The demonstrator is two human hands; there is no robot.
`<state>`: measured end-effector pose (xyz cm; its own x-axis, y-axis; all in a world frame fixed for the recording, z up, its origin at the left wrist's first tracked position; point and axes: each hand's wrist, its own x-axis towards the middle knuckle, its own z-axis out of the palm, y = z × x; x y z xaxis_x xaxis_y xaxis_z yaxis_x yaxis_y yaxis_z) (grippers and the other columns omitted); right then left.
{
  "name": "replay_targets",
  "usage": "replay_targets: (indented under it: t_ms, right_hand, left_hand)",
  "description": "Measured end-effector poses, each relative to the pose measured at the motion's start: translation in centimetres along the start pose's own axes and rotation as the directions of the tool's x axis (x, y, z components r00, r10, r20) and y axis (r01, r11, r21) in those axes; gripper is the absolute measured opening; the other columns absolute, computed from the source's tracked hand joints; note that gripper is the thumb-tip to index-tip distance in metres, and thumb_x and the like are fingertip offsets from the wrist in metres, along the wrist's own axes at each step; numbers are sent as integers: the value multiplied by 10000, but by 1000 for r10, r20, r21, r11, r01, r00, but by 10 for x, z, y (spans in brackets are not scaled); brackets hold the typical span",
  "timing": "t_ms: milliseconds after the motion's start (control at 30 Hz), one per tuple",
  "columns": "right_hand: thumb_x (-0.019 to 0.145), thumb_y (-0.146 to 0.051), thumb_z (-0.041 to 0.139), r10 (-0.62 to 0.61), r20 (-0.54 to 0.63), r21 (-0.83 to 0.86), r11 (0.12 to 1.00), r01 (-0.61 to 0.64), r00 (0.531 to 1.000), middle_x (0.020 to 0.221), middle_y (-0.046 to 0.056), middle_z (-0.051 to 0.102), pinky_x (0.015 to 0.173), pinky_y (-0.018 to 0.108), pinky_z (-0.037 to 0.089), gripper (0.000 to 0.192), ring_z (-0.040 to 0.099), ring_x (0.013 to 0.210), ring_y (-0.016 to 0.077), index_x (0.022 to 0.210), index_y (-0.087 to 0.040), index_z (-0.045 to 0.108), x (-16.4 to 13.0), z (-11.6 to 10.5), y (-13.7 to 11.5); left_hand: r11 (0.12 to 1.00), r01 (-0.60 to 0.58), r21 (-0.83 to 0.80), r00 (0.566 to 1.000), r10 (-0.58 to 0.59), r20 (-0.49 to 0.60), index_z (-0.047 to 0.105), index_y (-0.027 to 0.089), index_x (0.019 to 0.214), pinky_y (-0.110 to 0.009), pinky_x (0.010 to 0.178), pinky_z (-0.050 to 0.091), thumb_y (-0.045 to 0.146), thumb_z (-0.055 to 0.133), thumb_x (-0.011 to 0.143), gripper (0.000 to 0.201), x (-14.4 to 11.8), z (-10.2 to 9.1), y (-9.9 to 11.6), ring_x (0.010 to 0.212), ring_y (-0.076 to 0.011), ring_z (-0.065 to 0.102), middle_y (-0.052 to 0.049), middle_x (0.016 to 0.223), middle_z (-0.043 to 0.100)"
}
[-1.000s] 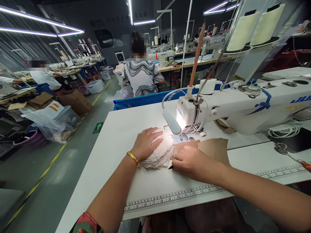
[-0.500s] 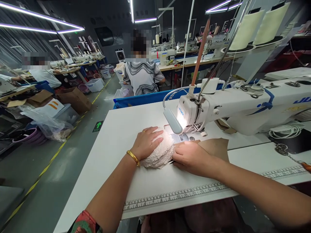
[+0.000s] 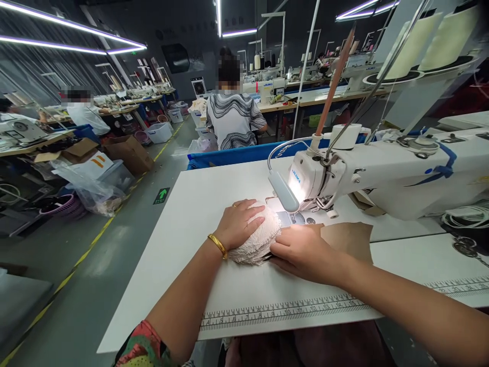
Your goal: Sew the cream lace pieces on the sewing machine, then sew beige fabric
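Observation:
My left hand (image 3: 240, 223) lies palm down on a stack of white lace pieces (image 3: 260, 243) on the white sewing table (image 3: 183, 255). It wears a gold bangle and a ring. My right hand (image 3: 301, 250) rests flat on a brown paper piece (image 3: 349, 238), its fingertips touching the lace stack's right edge. Both hands sit just in front of the needle area of the white sewing machine (image 3: 382, 173), lit by its small lamp (image 3: 283, 192).
A ruler strip (image 3: 290, 310) runs along the table's near edge. Two thread cones (image 3: 431, 41) stand behind the machine. A person in a striped top (image 3: 234, 120) sits ahead beyond a blue bin edge. Boxes and bags (image 3: 95, 178) line the aisle at left.
Both hands stay on the lace stack and paper. My right hand has slid slightly closer to the lace. The camera view has shifted a little.

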<state>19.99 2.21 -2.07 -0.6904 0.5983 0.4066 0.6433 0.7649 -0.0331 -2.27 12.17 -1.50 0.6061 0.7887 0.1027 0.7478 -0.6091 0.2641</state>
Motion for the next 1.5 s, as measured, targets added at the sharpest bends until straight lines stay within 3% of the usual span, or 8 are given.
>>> replay_targets:
  t_ms: [233, 400, 667, 1000, 1233, 1500]
  right_hand:
    - [1052, -293, 535, -11, -69, -23, 1000, 10, 998, 647, -10, 548, 609, 342, 174, 343, 334, 589, 152, 722, -196, 543, 11, 21, -7]
    - [1054, -289, 540, -17, -70, 2, 1000, 17, 997, 661, -6, 567, 619, 339, 186, 334, 367, 594, 145, 734, -193, 555, 14, 24, -6]
    - [1076, -334, 495, -15, -63, 127, 992, 23, 998, 672, -17, 564, 611, 324, 240, 382, 394, 606, 145, 719, -201, 526, 10, 12, -5]
    - [1068, -269, 523, -23, -233, -13, 1000, 20, 972, 643, -17, 553, 606, 338, 222, 363, 384, 595, 148, 713, -196, 531, 20, 23, -18]
    - [1070, -296, 503, 96, -217, 55, 995, -86, 971, 656, -36, 519, 605, 305, 241, 340, 365, 592, 142, 743, -205, 491, 6, 4, -1]
    - [1080, -317, 491, 113, -224, 10, 993, -113, 968, 657, -24, 548, 616, 309, 227, 353, 389, 601, 149, 745, -205, 501, 11, 11, 5]
  left_hand:
    - [1000, 8, -10, 1000, -8, 3, 658, 356, 1451, -546, 1212, 426, 506, 413, 1079, 470, -2, 0, 1, 1475, -326, 492, -17, 1602, 559]
    - [1000, 4, -8, 1000, -4, 7, 655, 350, 1456, -542, 1219, 414, 515, 412, 1077, 480, -1, 0, 0, 1477, -321, 490, -24, 1606, 556]
    - [1000, 13, 10, 1000, -13, 18, 639, 362, 1472, -520, 1204, 424, 526, 420, 1077, 480, -2, -1, 1, 1485, -315, 485, -13, 1611, 551]
    - [1000, 15, 20, 999, -15, 28, 640, 340, 1477, -523, 1214, 416, 519, 403, 1085, 492, -3, -1, 2, 1493, -310, 475, -30, 1629, 532]
    - [1000, 16, 15, 999, -16, 30, 641, 327, 1479, -539, 1198, 437, 489, 422, 1083, 481, -3, -5, 4, 1487, -326, 480, -41, 1620, 541]
    - [999, 32, 19, 999, -32, 36, 641, 339, 1477, -545, 1202, 439, 464, 447, 1080, 459, -4, -8, 7, 1487, -327, 483, -39, 1615, 545]
